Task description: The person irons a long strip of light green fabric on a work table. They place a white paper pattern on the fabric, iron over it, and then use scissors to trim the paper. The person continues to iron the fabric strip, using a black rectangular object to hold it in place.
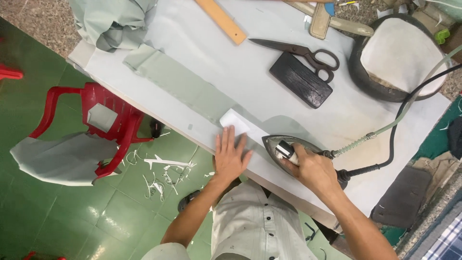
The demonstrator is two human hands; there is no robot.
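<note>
Iron [288,147]: head view; a metal-bodied steam iron, pointed nose toward the left hand, sitting on the bench [269,86] near its front edge, hose and black cord [391,144] trailing off toward the right edge.
Right hand [310,168]: fingers curled tight round the iron's handle.
Left hand [230,154]: flat, fingers spread, pressing on a white fabric strip [240,126] at the front edge; it grips nothing.
Risk: the iron's nose lies just beside the left fingertips, so I judge a slip forward could burn them; the cord could snag at the right edge.
Cloth: a pale green folded strip [178,84] runs toward the far-left corner; soft, matte, creased.
Tools: dark steel scissors [301,52] and a black ribbed block [301,79] mid-bench; a wooden ruler [221,20] at the far edge.
Chair: red plastic chair [103,127] off the left edge, grey cloth draped on it.
</note>
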